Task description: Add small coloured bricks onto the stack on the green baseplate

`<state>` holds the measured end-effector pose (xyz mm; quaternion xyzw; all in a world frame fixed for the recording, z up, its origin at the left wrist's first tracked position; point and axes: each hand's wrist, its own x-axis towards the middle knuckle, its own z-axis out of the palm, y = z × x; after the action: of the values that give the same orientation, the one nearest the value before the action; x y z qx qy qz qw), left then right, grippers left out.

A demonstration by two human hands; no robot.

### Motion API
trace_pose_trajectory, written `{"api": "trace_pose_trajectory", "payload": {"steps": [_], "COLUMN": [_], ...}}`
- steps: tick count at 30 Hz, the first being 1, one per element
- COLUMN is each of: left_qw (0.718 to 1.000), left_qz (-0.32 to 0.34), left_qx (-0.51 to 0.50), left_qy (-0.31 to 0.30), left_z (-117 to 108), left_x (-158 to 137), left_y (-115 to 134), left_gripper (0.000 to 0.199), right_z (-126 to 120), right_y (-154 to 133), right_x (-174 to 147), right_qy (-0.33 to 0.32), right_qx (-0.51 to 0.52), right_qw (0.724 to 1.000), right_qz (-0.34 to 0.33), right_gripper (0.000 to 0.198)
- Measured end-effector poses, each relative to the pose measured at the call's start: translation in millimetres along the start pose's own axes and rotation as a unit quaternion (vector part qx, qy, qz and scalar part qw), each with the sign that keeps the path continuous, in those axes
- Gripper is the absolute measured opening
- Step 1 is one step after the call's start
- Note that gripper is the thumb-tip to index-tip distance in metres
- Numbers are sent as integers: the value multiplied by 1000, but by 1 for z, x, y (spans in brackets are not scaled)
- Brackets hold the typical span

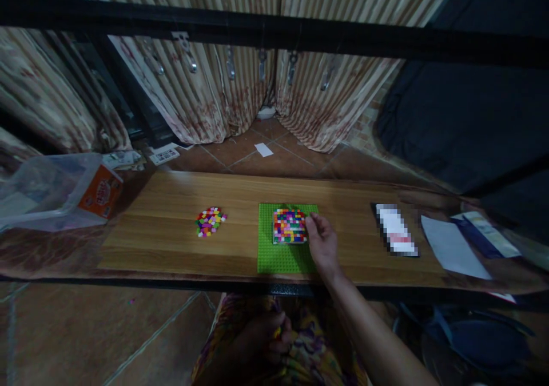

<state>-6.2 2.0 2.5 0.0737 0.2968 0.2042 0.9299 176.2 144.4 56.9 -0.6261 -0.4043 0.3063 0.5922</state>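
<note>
A block of multicoloured toy bricks (290, 229) stands on a green studded baseplate (283, 260) at the middle of the wooden table. My right hand (323, 242) is at the block's upper right edge, its fingertips pinched together against that side. Whatever small piece may be between them is hidden. Down in my lap, under the table's front edge, my left hand (279, 334) is closed in shadow. A spot of yellow shows at its fingers, too dark to name. Left of the baseplate lies a loose pile of small coloured bricks (210, 222).
A phone (395, 230) with a blurred screen lies to the right, then a white sheet (454, 246) and packets. A clear plastic tub (51, 191) with an orange label stands at the left end. A dark bar with hooks (274, 31) crosses above the table (171, 203).
</note>
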Motion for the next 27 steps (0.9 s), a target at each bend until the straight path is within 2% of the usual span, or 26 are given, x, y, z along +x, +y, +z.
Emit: {"api": "trace_pose_trajectory", "payload": {"steps": [2, 4, 6, 9, 11, 14, 17, 22, 27], "left_qw": [993, 977, 961, 951, 951, 954, 962, 969, 970], "left_qz": [-23, -29, -13, -6, -5, -4, -3, 39, 62], "left_qx": [-115, -212, -278, -307, -307, -297, -272, -243, -234], "left_qy": [-10, 3, 10, 19, 25, 40, 31, 15, 16], "left_z": [7, 13, 18, 21, 22, 21, 21, 26, 30], "left_x": [-5, -10, -14, -18, -20, -19, -17, -15, -13], "left_y": [6, 13, 17, 15, 11, 8, 8, 7, 5], "left_gripper": [20, 12, 14, 17, 17, 14, 10, 11, 11], "right_z": [-10, -23, -36, -56, -67, -75, -75, -67, -60], "right_y": [-10, -21, -30, -35, -33, -27, -24, -24, -23], "right_x": [-11, -30, -59, -110, -143, -176, -188, -190, -192], "right_qy": [28, 14, -55, -163, -254, -353, -396, -410, -397], "right_qx": [-2, -11, -52, -99, -123, -155, -176, -214, -240], "right_qw": [1000, 1000, 997, 982, 959, 923, 900, 883, 882], "right_qz": [-9, -25, -25, 9, 0, -19, -50, -79, -84], "right_gripper": [37, 32, 25, 19, 16, 14, 16, 15, 10]}}
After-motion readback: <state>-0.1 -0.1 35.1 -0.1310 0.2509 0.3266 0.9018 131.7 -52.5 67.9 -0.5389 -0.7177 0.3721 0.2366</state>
